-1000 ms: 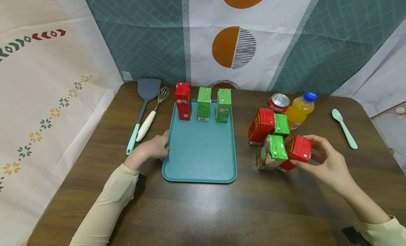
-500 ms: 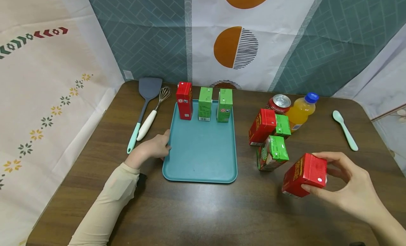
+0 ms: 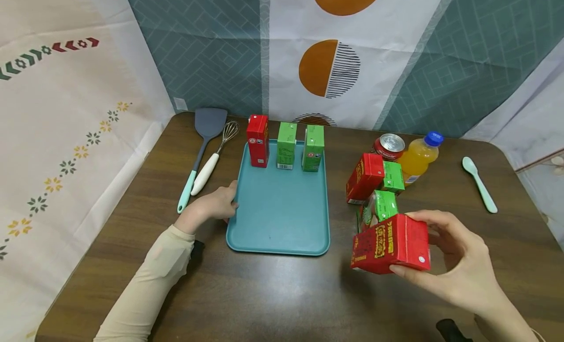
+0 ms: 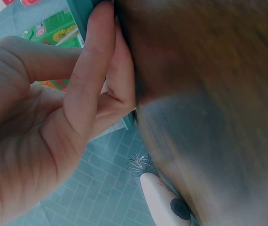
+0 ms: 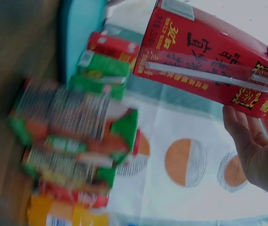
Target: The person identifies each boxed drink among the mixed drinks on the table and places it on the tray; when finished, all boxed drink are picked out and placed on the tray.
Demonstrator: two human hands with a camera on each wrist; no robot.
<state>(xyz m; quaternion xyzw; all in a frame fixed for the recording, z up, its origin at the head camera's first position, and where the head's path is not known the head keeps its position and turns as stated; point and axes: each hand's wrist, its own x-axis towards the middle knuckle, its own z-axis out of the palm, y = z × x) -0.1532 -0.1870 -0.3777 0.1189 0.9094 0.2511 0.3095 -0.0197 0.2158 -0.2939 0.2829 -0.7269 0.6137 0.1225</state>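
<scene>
My right hand (image 3: pixel 462 261) grips a red drink carton (image 3: pixel 389 244) near its top end, thumb on one side and fingers on the other. The carton is tilted and held above the table; a straw in clear wrap runs along its side in the right wrist view. Behind it stands a green carton (image 3: pixel 385 205), partly hidden. My left hand (image 3: pixel 213 203) pinches the left rim of a teal tray (image 3: pixel 282 209); in the left wrist view its fingers (image 4: pixel 94 61) meet the tray's edge. A red carton (image 3: pixel 258 141) and two green cartons (image 3: pixel 286 146) stand along the tray's back.
Right of the tray stand another red carton (image 3: pixel 364 178), a second green carton (image 3: pixel 393 176), a drink can (image 3: pixel 389 146) and an orange juice bottle (image 3: pixel 418 158). A mint spoon (image 3: pixel 480 185) lies far right. A spatula (image 3: pixel 202 146) and whisk (image 3: pixel 211 165) lie left.
My right hand first drew the red carton away from the green one toward the front right. It then carried the carton leftward, tilting it further. My left hand stayed at the tray rim.
</scene>
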